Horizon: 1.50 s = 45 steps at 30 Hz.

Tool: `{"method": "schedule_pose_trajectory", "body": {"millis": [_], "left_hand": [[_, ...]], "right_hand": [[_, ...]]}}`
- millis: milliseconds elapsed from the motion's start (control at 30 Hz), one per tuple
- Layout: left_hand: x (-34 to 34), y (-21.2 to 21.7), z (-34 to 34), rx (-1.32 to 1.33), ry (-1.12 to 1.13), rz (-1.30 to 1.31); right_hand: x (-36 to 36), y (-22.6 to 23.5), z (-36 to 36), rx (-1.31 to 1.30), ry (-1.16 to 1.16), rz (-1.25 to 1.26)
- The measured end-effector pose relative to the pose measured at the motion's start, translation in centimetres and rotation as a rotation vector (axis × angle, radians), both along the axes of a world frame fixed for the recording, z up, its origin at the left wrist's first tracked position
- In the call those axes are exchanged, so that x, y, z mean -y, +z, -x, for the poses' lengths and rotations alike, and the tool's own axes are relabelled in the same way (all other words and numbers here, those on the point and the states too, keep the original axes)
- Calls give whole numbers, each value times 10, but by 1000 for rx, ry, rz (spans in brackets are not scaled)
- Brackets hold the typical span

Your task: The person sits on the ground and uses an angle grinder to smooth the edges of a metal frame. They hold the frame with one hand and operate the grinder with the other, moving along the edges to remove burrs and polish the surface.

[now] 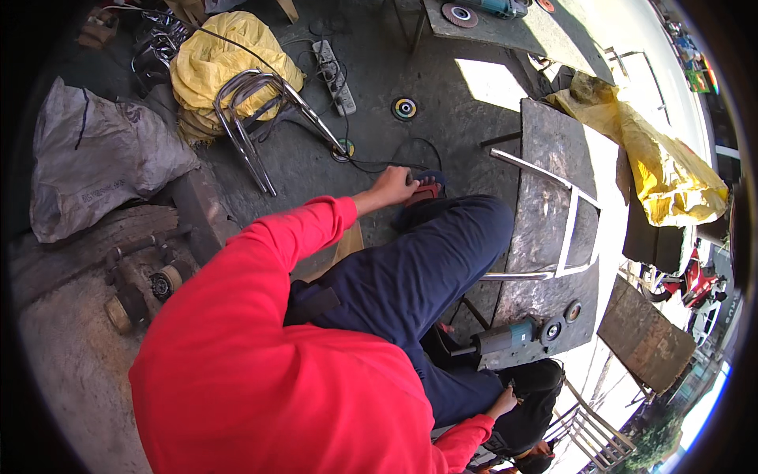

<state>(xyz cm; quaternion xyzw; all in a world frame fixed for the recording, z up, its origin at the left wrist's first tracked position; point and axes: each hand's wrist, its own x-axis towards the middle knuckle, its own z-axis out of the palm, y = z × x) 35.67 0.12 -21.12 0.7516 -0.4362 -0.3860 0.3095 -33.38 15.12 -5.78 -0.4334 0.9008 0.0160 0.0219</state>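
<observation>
My left hand [390, 188] is closed at the end of a rolled red sleeve, close to a sandalled foot [426, 188]. A small dark thing shows at its fingers, too small to name. Down at the lower right, my right hand [503, 404] rests by my navy trouser leg [466, 391], its fingers curled round something small that I cannot make out. Beyond my knees, a bent metal tube frame [567, 229] lies on a worn work board [545, 162]. An angle grinder [505, 338] lies on the board's near end, next to abrasive discs [551, 329].
Bent chrome tubes [253, 162] lean by a yellow sack [229, 59] at the upper left. A power strip [335, 79], cords and a disc [404, 108] lie on the floor. Another person in dark clothes [533, 407] is at the lower right. A yellow sheet [659, 158] hangs at the right.
</observation>
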Motion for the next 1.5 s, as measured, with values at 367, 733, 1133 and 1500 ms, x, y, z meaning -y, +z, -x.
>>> {"method": "schedule_pose_trajectory", "body": {"millis": [367,733,1133,1500], "left_hand": [[-9,-130,-204,526,-281,-580],[4,-175,-252,740,-915,-877],[-64,-175,-266,962,-750,-377],[-98,-235,-235,813,-1246,-720]], "right_hand": [[-15,8,14,65,-84,20],[-18,17,14,-6,-174,-126],[-14,23,-16,-49,-148,-198],[-25,28,-61,-90,-303,-92]]}}
